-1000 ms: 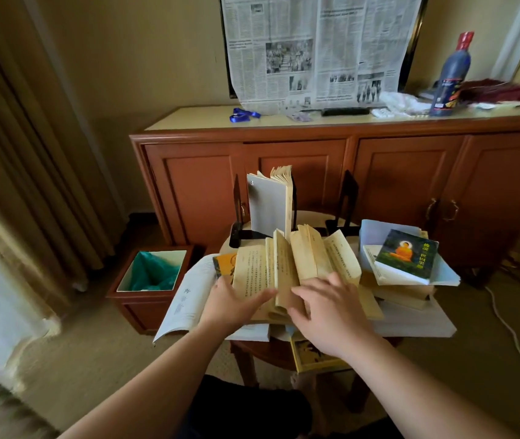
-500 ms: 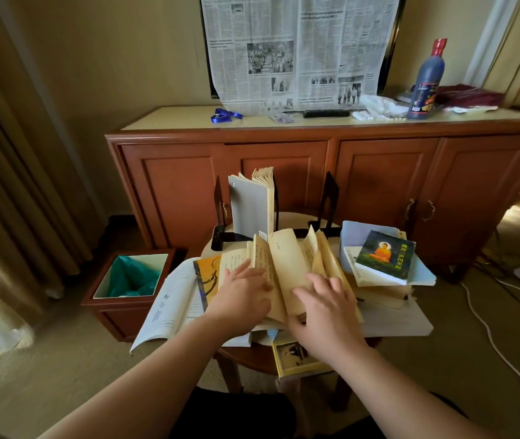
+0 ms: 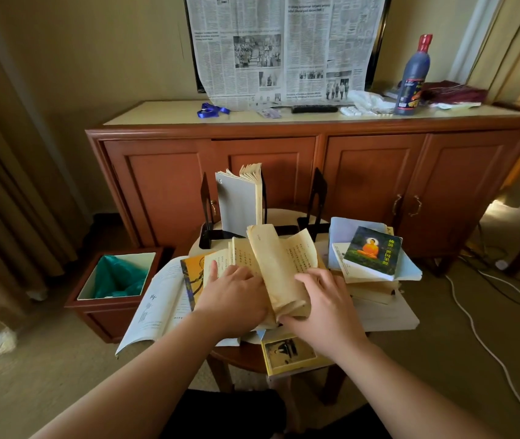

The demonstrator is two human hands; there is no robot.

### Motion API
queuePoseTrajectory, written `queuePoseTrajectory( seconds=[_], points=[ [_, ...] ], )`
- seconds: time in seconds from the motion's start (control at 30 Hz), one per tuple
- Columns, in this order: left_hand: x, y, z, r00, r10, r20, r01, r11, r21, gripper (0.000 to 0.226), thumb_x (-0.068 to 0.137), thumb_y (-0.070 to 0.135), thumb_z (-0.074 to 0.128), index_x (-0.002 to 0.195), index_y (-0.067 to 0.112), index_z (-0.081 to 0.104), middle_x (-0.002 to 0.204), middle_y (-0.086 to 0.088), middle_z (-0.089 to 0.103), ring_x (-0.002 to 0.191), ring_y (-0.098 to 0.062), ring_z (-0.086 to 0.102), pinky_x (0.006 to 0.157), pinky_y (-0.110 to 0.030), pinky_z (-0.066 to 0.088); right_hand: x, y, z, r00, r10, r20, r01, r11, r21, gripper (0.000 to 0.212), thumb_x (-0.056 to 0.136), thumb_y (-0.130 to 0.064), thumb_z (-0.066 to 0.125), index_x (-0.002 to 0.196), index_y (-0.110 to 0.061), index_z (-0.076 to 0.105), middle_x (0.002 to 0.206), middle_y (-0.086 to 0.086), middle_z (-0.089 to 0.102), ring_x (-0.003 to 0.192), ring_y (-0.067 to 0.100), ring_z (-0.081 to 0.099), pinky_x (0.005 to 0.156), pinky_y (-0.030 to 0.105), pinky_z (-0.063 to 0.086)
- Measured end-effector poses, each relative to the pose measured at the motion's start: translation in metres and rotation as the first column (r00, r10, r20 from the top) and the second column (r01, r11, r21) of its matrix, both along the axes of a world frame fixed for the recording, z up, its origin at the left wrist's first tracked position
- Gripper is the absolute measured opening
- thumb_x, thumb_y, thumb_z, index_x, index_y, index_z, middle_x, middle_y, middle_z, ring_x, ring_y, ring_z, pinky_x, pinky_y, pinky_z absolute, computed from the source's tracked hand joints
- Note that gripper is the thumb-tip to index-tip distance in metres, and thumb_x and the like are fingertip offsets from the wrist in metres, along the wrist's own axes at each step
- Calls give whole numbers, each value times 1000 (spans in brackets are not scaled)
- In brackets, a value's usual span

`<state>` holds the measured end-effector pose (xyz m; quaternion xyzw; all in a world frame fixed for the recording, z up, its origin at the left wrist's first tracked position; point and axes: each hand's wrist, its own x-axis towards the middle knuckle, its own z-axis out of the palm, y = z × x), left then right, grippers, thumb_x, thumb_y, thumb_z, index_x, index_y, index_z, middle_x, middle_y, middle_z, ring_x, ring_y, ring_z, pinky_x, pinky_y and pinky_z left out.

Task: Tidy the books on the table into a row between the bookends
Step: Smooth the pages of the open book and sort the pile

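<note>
Cluttered round tabletop [image 3: 239, 359] before a wooden cabinet [image 3: 363, 172], left hand [image 3: 236, 299] and right hand [image 3: 325, 308] lying flat, grips holding nothing, pressing an open yellowed book [image 3: 277, 264], one book [image 3: 241, 198] standing between black bookends [image 3: 318, 198].

Yellowed book [image 3: 279, 270], black bookends [image 3: 317, 201], seemingly grey cover [image 3: 236, 201].

Counts: 2 hands – left [image 3: 236, 296], right [image 3: 325, 307]. 2 black bookends – one left [image 3: 207, 205], one right [image 3: 318, 198]. 1 grey book [image 3: 239, 198] stood upright btwn them. Loose books on the table [image 3: 239, 356]: several, approx., exact no. couldn't be told. 1 bin [image 3: 116, 277]. 1 bottle [image 3: 412, 76]. 1 newspaper [image 3: 284, 49].
</note>
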<state>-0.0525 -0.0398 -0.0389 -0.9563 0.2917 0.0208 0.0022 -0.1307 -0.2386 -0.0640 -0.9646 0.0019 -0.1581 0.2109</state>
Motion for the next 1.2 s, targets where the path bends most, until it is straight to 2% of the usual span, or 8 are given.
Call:
queuePoseTrajectory(
  seconds=[0.17,0.27,0.47,0.63,0.77,0.97,1.1,1.2],
  points=[
    [-2,3,10,998,54,18,-54,998,-23,65,97,58,50,155,40,28,139,4,54,141,-25,40,123,-70,-2,3,5,-1,999,-28,-30,32,989,145,61,88,-57,68,138,-26,53,138,-11,44,124,13,40,95,27,50],
    [0,-4,12,997,69,44,-68,997,-23,63,97,67,46,149,34,39,136,4,57,139,-25,45,123,-70,-2,3,6,-3,995,-96,3,91,957,276,40,97,-42,66,131,-22,58,133,-10,49,124,12,50,87,15,48],
    [-1,-15,6,996,89,-25,-87,995,40,91,78,96,38,153,43,38,155,-6,40,147,-30,36,121,-73,-4,3,7,-4,973,-219,76,170,899,404,24,105,-32,55,123,-16,53,130,-2,47,123,24,61,74,21,63],
    [4,1,2,990,128,-65,-120,986,117,108,66,104,34,159,54,9,162,5,33,151,-28,26,106,-85,-11,11,2,-2,962,-272,6,250,894,372,48,100,-19,65,140,-28,40,138,-3,41,126,24,57,67,17,60],
    [11,8,5,992,88,-88,-72,984,166,111,66,104,34,157,57,-9,163,-2,31,153,-33,22,106,-85,-13,10,2,-8,976,-216,-36,218,936,278,47,100,-16,63,144,-26,49,132,-3,47,121,18,59,71,18,61],
    [20,1,9,994,96,-48,-89,986,138,62,94,78,28,153,63,18,165,-7,26,155,-33,19,108,-85,-14,4,2,-6,949,-208,-237,201,978,-55,40,100,-43,57,137,-29,61,124,-3,43,116,18,48,81,25,48],
    [26,-16,7,992,44,-117,-27,988,150,63,95,78,34,152,51,35,170,2,20,158,-35,13,107,-83,-16,4,4,0,965,-217,-145,161,933,-320,29,98,-41,59,120,-28,72,130,-1,43,120,24,36,99,37,41],
    [40,-23,9,993,4,-121,16,986,167,75,87,86,39,150,46,41,158,5,41,152,-30,28,107,-84,-14,14,3,-2,979,-34,-199,-26,957,-288,27,100,-26,55,123,-24,70,136,-4,49,127,23,39,105,39,39]
  ],
)
